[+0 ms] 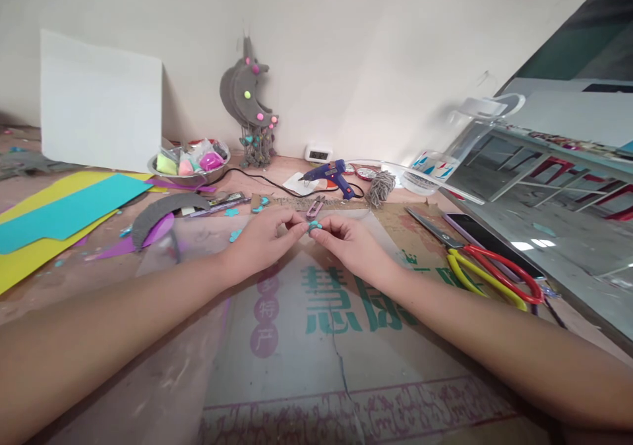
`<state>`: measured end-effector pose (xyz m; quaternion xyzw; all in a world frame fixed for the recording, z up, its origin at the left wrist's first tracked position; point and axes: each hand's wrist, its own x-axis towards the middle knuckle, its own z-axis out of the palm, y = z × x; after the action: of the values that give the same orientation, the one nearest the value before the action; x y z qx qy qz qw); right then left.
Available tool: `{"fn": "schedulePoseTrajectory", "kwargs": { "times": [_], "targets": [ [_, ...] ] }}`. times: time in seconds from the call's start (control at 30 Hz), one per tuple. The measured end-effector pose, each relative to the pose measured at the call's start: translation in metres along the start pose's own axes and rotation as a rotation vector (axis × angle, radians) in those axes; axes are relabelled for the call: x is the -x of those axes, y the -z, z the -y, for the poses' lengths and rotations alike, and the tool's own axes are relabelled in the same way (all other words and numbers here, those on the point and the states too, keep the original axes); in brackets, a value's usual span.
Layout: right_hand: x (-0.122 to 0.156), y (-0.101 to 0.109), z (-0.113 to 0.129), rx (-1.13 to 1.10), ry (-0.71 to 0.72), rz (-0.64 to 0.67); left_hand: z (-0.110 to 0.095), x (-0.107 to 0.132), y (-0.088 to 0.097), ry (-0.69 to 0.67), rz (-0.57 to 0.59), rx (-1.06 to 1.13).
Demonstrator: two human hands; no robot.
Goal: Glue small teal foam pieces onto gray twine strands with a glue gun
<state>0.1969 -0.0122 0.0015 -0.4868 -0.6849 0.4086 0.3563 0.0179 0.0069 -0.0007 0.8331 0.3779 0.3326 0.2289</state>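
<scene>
My left hand [264, 237] and my right hand [349, 240] meet over a sheet of printed cardboard [316, 346]. Together their fingertips pinch a small turquoise felt piece [314, 226]. The fingers of both hands are closed around it. More small turquoise cut-outs [235, 235] lie on the table just left of my left hand. A small pair of pink thread snips [315, 206] lies just beyond my fingers.
A blue glue gun [332, 176] with its black cord lies behind the hands, beside a ball of grey yarn [380, 188]. Scissors with red and yellow handles [487, 270] and a phone [489, 240] lie to the right. Felt sheets [64, 217], a metal bowl [190, 165] and a grey felt moon [247, 99] stand to the left and back.
</scene>
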Motion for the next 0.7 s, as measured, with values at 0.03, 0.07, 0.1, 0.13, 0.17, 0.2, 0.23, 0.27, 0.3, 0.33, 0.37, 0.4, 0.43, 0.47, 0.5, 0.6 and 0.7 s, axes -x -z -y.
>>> {"fn": "schedulePoseTrajectory", "kwargs": {
  "times": [0.03, 0.07, 0.1, 0.13, 0.17, 0.2, 0.23, 0.27, 0.3, 0.33, 0.37, 0.4, 0.43, 0.47, 0.5, 0.6, 0.7],
  "targets": [
    [0.0, 0.0003, -0.0001, 0.003, 0.004, -0.003, 0.0001, 0.0001, 0.0002, -0.009, 0.012, -0.006],
    [-0.0001, 0.0008, -0.0004, 0.005, 0.011, -0.006, 0.0001, 0.0001, 0.0003, -0.014, 0.022, -0.009],
    [0.0, 0.0012, -0.0008, 0.008, 0.015, -0.009, 0.0001, 0.0, 0.0003, -0.016, 0.027, -0.009],
    [0.0, 0.0016, -0.0012, 0.009, 0.015, -0.014, 0.0, -0.0002, 0.0001, -0.012, 0.026, -0.008],
    [0.0001, 0.0018, -0.0017, 0.01, 0.012, -0.015, -0.0002, -0.0004, -0.0002, -0.003, 0.02, -0.007],
    [0.0002, 0.0019, -0.0022, 0.011, 0.01, -0.015, -0.0004, -0.0006, -0.0006, 0.008, 0.012, -0.007],
    [0.0003, 0.0018, -0.0027, 0.013, 0.008, -0.013, -0.0007, -0.0008, -0.001, 0.019, 0.004, -0.008],
    [0.0004, 0.0016, -0.0032, 0.016, 0.009, -0.011, -0.001, -0.001, -0.0015, 0.028, -0.004, -0.01],
    [0.0005, 0.0013, -0.0037, 0.018, 0.012, -0.006, -0.0012, -0.001, -0.0018, 0.033, -0.008, -0.01],
    [0.0005, 0.0009, -0.0042, 0.021, 0.017, -0.002, -0.0014, -0.001, -0.0019, 0.034, -0.009, -0.008],
    [0.0006, 0.0005, -0.0045, 0.025, 0.023, 0.003, -0.0016, -0.0009, -0.0019, 0.032, -0.008, -0.007],
    [0.0008, 0.0001, -0.0046, 0.026, 0.031, 0.007, -0.0017, -0.0008, -0.0017, 0.03, -0.006, -0.006],
    [0.0009, -0.0001, -0.0046, 0.026, 0.04, 0.014, -0.0018, -0.0006, -0.0013, 0.029, -0.003, -0.004],
    [0.0011, -0.0003, -0.0043, 0.02, 0.051, 0.02, -0.0018, -0.0005, -0.0009, 0.027, -0.002, -0.002],
    [0.0013, -0.0002, -0.0039, 0.008, 0.061, 0.028, -0.0017, -0.0005, -0.0005, 0.026, -0.002, 0.002],
    [0.0013, 0.0008, -0.0024, -0.035, 0.093, 0.032, -0.0008, -0.0008, -0.0001, 0.011, 0.001, 0.013],
    [0.0004, 0.0026, -0.0024, -0.025, 0.114, 0.015, 0.001, -0.0013, -0.0009, -0.042, 0.024, 0.004]
  ]
}}
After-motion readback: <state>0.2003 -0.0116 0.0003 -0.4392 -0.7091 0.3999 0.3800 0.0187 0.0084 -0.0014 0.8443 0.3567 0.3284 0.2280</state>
